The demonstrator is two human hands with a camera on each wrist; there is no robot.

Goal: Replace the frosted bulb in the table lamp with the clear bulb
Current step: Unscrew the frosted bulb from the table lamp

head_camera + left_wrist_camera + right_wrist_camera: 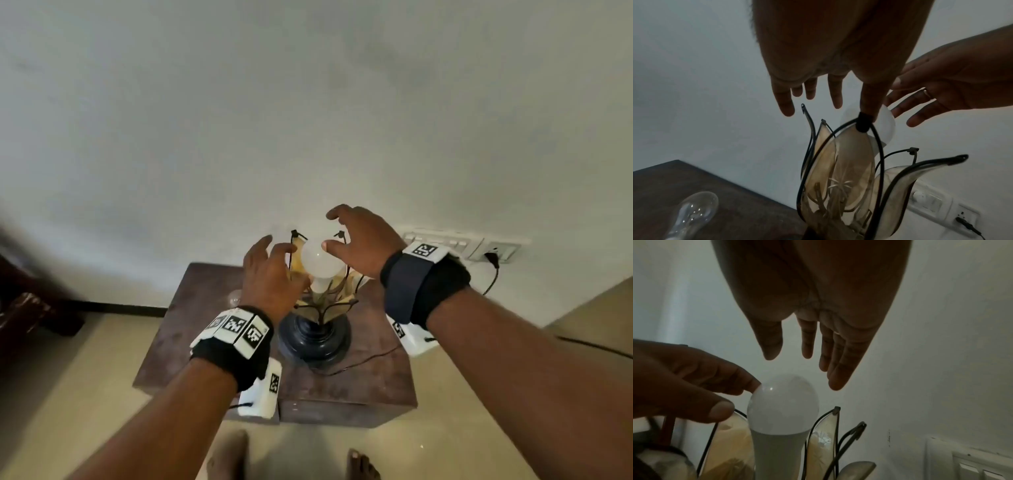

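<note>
Dark wire petals of the table lamp [317, 308] ring the frosted bulb [320, 262], which stands upright in its socket. The left hand [270, 277] touches it with loose fingertips; the right hand [363, 240] hovers spread beside it. The clear bulb [694, 211] lies on the brown surface [376, 377], left of the lamp, mostly hidden in the head view. A plugged wall socket [493, 251] sits far right.

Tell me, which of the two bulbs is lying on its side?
The clear bulb, lying on the table left of the lamp. The frosted bulb stands upright in the lamp.
</note>
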